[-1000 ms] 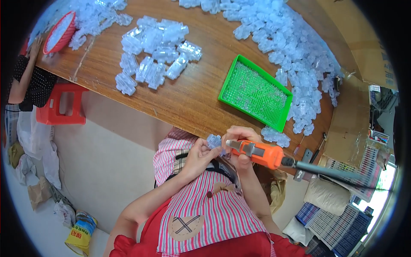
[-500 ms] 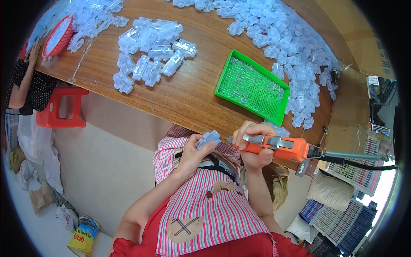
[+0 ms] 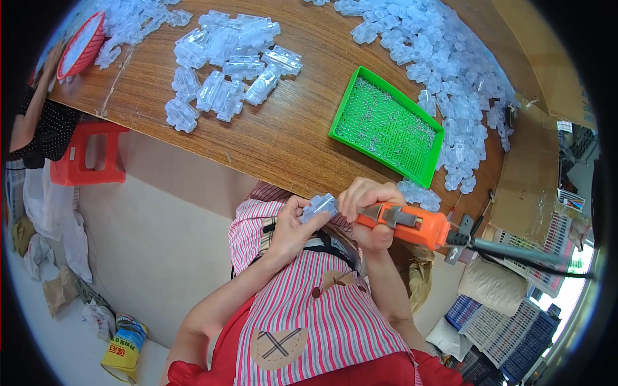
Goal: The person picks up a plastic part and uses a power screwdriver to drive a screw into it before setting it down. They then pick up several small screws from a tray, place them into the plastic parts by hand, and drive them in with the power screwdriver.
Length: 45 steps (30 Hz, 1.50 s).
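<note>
Just beyond the table's front edge, my left hand (image 3: 290,231) pinches a small clear plastic housing (image 3: 320,205) between thumb and fingers. My right hand (image 3: 368,204) is wrapped round an orange electric screwdriver (image 3: 415,226), which lies nearly level and points left at the housing. Its tip is hidden by my fingers and the housing's edge, so I cannot tell whether it touches. A green tray (image 3: 381,161) of small metal screws rests on the table beyond my right hand.
A group of clear housings (image 3: 228,48) lies on the wooden table (image 3: 154,103), with a large heap (image 3: 450,90) at right. Far left, another person's arm (image 3: 35,106) is beside a red basket (image 3: 82,48) and a red stool (image 3: 77,161). A cable (image 3: 515,251) trails from the screwdriver.
My right hand has brought the screwdriver left, closing the gap to the housing. The whole view has shifted slightly. My left hand keeps its hold.
</note>
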Each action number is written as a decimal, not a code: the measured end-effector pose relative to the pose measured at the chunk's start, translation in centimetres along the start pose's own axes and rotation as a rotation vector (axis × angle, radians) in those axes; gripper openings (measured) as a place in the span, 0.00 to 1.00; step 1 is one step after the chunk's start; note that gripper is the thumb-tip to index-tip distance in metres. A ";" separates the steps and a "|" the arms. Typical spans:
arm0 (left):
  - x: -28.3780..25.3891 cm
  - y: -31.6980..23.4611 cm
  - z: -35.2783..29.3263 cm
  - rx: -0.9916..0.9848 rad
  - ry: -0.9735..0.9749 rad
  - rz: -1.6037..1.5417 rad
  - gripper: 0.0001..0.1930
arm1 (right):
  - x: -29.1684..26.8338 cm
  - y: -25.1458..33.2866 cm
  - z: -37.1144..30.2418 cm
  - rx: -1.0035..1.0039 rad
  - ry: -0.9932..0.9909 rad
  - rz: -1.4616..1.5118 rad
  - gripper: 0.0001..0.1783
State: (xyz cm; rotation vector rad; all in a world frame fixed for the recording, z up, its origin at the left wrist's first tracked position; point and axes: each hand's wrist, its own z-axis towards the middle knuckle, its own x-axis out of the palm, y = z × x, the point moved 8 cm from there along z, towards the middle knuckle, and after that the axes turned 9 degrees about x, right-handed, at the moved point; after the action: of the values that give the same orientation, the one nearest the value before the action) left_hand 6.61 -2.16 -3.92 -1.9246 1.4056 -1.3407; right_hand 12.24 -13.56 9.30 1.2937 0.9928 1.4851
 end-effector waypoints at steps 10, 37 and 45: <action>0.0 -1.6 0.1 0.121 0.006 0.030 0.13 | 1.3 0.7 0.7 -0.152 0.102 -0.059 0.28; 20.9 0.2 -1.7 0.719 0.789 1.107 0.13 | -14.3 11.8 0.8 -0.082 -0.430 0.001 0.17; 21.6 -3.2 2.9 1.220 0.453 1.419 0.13 | -17.0 11.9 -1.3 -0.220 -0.570 0.034 0.15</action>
State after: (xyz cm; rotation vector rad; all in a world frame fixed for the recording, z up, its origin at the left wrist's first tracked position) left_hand 11.40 -20.60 7.09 0.2448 1.1146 -1.2344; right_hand 10.25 -33.14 16.00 1.4570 0.4255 1.1108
